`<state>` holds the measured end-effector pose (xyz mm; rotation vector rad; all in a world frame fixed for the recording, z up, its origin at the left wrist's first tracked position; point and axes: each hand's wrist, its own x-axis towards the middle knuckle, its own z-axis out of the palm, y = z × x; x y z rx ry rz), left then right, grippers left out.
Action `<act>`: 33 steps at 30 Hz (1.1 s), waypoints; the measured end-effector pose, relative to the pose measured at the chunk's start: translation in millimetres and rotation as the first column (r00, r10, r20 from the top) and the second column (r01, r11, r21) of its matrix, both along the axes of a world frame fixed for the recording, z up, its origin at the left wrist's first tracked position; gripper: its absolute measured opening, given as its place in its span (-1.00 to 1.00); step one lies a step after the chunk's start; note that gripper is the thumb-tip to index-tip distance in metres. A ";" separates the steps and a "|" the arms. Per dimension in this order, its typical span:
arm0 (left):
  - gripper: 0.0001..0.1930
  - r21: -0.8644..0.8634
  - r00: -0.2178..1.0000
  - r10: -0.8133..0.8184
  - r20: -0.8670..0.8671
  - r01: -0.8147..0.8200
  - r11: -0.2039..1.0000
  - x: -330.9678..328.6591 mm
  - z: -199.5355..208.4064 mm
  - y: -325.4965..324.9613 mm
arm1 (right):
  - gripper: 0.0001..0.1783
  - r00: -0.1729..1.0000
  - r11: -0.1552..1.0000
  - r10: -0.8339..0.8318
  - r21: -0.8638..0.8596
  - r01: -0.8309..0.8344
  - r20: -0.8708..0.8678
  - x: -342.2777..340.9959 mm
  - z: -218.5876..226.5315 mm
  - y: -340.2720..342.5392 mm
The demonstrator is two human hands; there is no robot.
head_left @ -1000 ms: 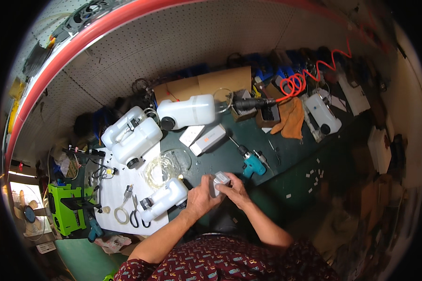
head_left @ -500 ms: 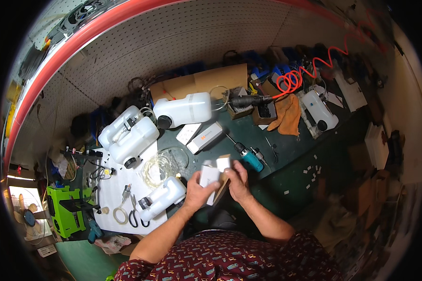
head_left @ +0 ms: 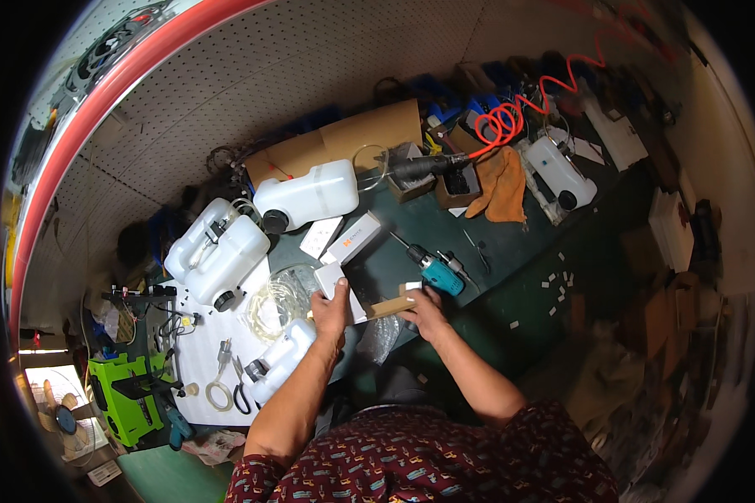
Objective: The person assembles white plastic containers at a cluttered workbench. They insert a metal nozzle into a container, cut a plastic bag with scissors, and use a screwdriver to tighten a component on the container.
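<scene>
My left hand [head_left: 331, 314] is closed round a narrow white box [head_left: 334, 282], thumb on its upper face. My right hand [head_left: 427, 313] grips the far end of a long brown cardboard piece with a white end [head_left: 387, 308]. That piece reaches across to the lower end of the white box; whether it is still joined to it I cannot tell. Below the cardboard lies crumpled clear bubble wrap [head_left: 381, 337]. Just beyond my hands rests another white box with an orange mark [head_left: 351, 239], beside a flat white box [head_left: 319, 236].
A teal drill [head_left: 439, 275] lies right of the boxes. White plastic tanks [head_left: 319, 195] with black caps stand to the left and behind, near coiled clear tubing [head_left: 270, 310] and scissors [head_left: 242, 390]. An orange cloth [head_left: 499, 186] and a red coiled hose [head_left: 501, 126] are at the back right.
My hands have moved apart, and the cardboard piece now stretches between them. The bubble wrap has come into sight beneath. The whole view has shifted slightly.
</scene>
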<state>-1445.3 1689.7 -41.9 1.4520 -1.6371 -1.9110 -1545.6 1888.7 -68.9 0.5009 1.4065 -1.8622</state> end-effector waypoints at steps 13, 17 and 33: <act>-0.36 -0.213 0.999 -0.043 0.019 0.047 0.976 40.6 52.7 -28.5 | -0.41 0.738 0.879 0.339 0.476 -0.028 -0.583 -14.6 -16.0 -50.8; -0.55 -0.123 0.973 0.185 -0.135 -0.202 0.972 79.8 78.5 -30.5 | -0.31 0.816 0.958 0.113 0.281 0.062 -0.567 -11.6 -29.5 -93.4; -0.11 -0.096 0.868 -0.313 -0.386 0.299 0.949 45.7 116.0 -32.5 | -0.67 0.726 0.922 0.386 0.252 -0.293 -0.568 25.3 -16.2 -93.6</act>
